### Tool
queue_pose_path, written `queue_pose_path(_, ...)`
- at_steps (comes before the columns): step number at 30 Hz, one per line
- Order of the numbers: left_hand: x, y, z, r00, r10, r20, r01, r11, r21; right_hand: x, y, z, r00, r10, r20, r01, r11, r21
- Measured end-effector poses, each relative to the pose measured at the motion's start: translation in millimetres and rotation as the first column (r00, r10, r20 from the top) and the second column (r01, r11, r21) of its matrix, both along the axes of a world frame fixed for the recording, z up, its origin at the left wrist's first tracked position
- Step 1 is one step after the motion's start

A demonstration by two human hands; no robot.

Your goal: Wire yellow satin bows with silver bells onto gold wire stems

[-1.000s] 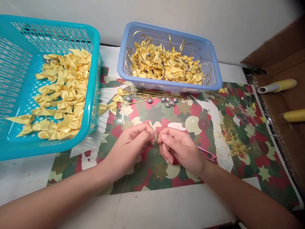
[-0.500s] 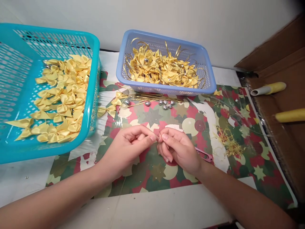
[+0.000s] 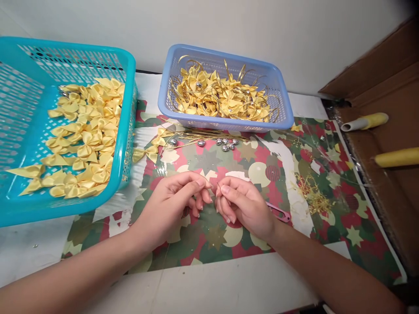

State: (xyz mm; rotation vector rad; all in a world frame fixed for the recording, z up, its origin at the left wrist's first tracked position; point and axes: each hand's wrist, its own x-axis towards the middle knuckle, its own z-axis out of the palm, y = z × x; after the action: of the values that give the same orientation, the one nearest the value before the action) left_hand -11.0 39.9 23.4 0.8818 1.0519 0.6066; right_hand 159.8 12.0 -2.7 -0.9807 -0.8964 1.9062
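Note:
My left hand and my right hand face each other over the patterned sheet, a small gap between their fingertips. Thumb and forefinger of the left are pinched together; whatever they may hold is too fine to make out. The right pinches a thin dark needle whose tip points up toward the left hand. Beyond the hands lie several silver bells and a bundle of gold cords. Two yellow satin bows rest beside them. A pink-handled tool is partly hidden behind my right wrist.
At the left stands a turquoise basket of yellow bows. A blue basket with bows, bells and gold cord loops is at the back. Tangled thread scraps lie right. Yellow tubes stick out near a cardboard box.
My left hand has drawn back slightly to the left, so the fingertips that met are now apart. My right hand keeps its pinch on the needle. The view has shifted slightly.

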Motion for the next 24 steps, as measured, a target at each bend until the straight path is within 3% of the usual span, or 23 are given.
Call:
queue_pose_path(14, -8.0, -6.8, -5.2, 0.982, -0.169, -0.083, 0.178, 0.976, 0.122, -1.5, -4.7, 2.6, 0.997, 0.006, 0.077, -0.008, 1.0, 0.026)
queue_pose_path(24, -2.4, -7.1, -2.4, 0.961, -0.186, -0.203, 0.233, 0.943, 0.239, -1.8, -4.7, 3.6, 0.996, 0.0, 0.092, -0.003, 0.999, 0.035)
